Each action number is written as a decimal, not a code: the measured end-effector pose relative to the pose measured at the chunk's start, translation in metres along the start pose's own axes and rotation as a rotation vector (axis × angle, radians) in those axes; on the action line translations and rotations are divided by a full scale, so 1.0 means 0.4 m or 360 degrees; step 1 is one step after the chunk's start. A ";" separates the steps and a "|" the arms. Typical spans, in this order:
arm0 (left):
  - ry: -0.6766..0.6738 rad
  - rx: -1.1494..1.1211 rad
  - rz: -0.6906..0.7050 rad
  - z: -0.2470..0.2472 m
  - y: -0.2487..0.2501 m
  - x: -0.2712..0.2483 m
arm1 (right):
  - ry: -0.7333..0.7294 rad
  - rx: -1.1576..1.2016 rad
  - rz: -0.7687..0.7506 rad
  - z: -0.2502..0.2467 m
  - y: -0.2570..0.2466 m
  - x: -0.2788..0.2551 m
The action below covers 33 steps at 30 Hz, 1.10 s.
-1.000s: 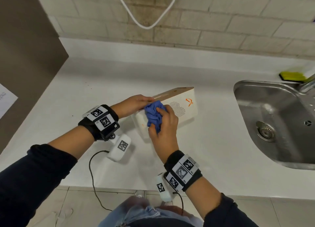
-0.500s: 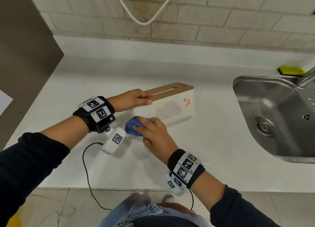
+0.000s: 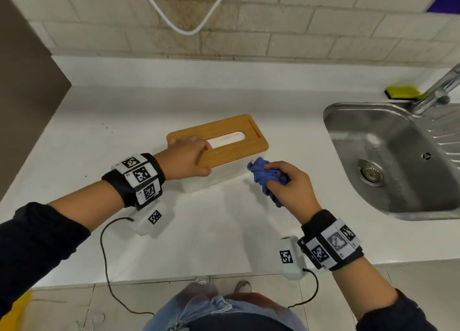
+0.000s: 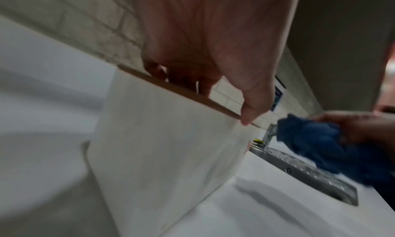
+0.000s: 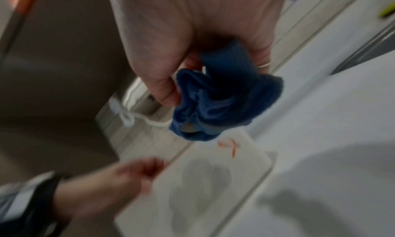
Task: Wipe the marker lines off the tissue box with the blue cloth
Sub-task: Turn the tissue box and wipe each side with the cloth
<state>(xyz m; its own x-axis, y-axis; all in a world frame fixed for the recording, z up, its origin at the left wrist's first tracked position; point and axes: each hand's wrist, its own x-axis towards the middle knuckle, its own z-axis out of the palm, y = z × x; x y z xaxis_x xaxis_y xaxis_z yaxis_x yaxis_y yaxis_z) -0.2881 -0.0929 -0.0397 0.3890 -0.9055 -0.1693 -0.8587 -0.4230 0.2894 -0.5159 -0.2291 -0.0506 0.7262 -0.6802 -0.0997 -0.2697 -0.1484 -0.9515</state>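
The tissue box, white with a wooden lid, stands on the white counter. An orange marker line runs across the lid's right end. In the right wrist view another orange mark shows on the box's white front face near its corner. My left hand grips the lid's left end, fingers on top and thumb against the near edge. My right hand holds the bunched blue cloth by the box's right front corner. The cloth hangs just above the mark.
A steel sink with a tap lies to the right, a yellow sponge behind it. A white cable loops on the brick wall. A dark panel bounds the counter on the left. The counter's front edge is close below my wrists.
The box has gone from tilted, front face up, to standing with the lid up. My right hand has carried the cloth from the box's left end to its right front corner.
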 end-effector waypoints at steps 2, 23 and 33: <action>0.0112 0.0222 -0.0034 0.005 0.024 0.011 | 0.0138 0.0075 -0.0014 -0.033 -0.009 0.010; -0.0601 -0.1165 -0.0185 -0.069 0.004 0.071 | 0.0083 -0.1033 -0.1217 0.046 -0.001 0.105; -0.0601 -0.1209 -0.0194 -0.060 -0.001 0.067 | -0.0176 -0.0871 -0.1300 -0.008 0.079 0.072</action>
<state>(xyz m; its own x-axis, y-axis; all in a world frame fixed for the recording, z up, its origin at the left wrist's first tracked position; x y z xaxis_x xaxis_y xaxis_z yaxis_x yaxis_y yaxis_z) -0.2692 -0.1178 -0.0219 0.2108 -0.8378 -0.5036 -0.3093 -0.5459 0.7787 -0.5055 -0.2557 -0.0828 0.8667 -0.1545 0.4744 0.1055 -0.8726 -0.4769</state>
